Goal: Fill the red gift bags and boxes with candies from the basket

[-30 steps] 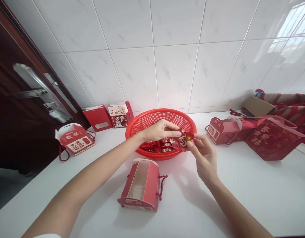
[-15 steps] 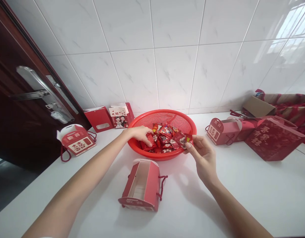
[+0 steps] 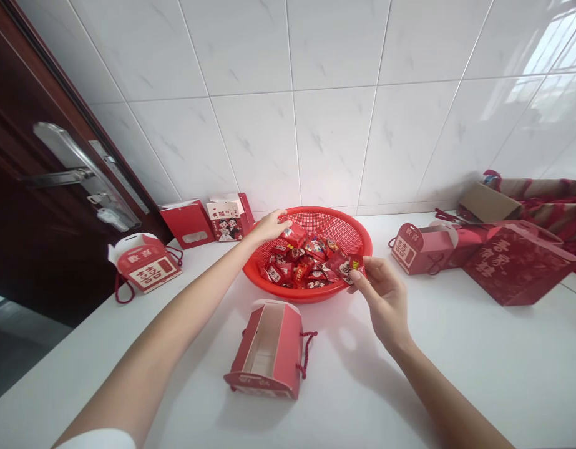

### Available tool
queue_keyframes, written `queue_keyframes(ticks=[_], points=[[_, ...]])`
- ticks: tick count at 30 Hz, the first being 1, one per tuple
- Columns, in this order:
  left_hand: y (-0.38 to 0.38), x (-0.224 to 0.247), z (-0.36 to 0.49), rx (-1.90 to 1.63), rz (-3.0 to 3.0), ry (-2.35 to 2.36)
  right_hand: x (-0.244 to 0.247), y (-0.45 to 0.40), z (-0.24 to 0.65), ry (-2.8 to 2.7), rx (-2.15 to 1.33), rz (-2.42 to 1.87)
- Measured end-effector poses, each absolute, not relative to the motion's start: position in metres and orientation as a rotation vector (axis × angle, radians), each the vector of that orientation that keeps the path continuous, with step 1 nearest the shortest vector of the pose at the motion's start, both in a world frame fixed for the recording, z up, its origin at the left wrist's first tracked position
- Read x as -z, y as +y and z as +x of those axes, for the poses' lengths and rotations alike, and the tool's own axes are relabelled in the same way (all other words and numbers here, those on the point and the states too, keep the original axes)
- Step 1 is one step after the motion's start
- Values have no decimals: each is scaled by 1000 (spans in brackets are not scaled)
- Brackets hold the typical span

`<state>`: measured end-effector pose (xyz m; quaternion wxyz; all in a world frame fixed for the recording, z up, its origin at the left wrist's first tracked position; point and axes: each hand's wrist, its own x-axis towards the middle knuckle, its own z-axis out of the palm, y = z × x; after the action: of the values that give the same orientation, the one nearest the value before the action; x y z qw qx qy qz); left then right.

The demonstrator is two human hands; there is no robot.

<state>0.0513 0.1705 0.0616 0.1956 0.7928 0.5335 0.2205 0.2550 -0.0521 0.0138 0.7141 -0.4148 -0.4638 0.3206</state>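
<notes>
The red candy packet (image 3: pixel 348 267) is pinched in the right hand (image 3: pixel 385 299), with the grip clamped between thumb and forefinger. The packet sits over the right side of the basket, just inside the rim. Its long axis runs roughly level, with its free end pointing left toward the pile.

The left hand (image 3: pixel 268 226) is over the far-left rim of the red mesh basket (image 3: pixel 306 221). Its grip is open, fingers apart, with nothing visibly held. One wrapped packet lies just beside its fingertips.

The basket stands on the white tabletop (image 3: pixel 456 368) and holds a heap of wrapped candy packets (image 3: pixel 297 268). They overlap, so no exact count can be made; more than a dozen are visible.

Seven red paper items were counted around the basket. The open red gift box (image 3: pixel 269 352) lies on the near side, between the forearms, with its long axis pointing toward the wall and its red cord beside it. The red box with a double-happiness panel (image 3: pixel 147 265) stands to the left. Behind it, against the wall, are the red flat folder (image 3: pixel 187 223) and the couple-printed card box (image 3: pixel 224 220). To the right are the pink-red gift box (image 3: pixel 419 249), a second red box (image 3: pixel 465 243) partly behind it, and the large dark red gift bag (image 3: pixel 517 265).

Nothing stands between the held packet and the basket.
</notes>
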Motion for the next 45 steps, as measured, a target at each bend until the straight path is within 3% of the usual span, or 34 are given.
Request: queue_keyframes(ticks=[9, 17, 23, 28, 45], points=[[169, -58, 52, -491, 2282, 1303, -13, -53, 254, -998, -635, -928], [144, -70, 51, 299, 2410, 1201, -11, -51, 258, -915, -542, -923], [138, -63, 45, 491, 2475, 1276, -12, -53, 255, -956, -558, -936], [143, -67, 42, 410, 2484, 1223, -12, -53, 255, -970, -559, -924], [151, -65, 35, -434, 2238, 1054, -9, -52, 253, -996, -611, -926]])
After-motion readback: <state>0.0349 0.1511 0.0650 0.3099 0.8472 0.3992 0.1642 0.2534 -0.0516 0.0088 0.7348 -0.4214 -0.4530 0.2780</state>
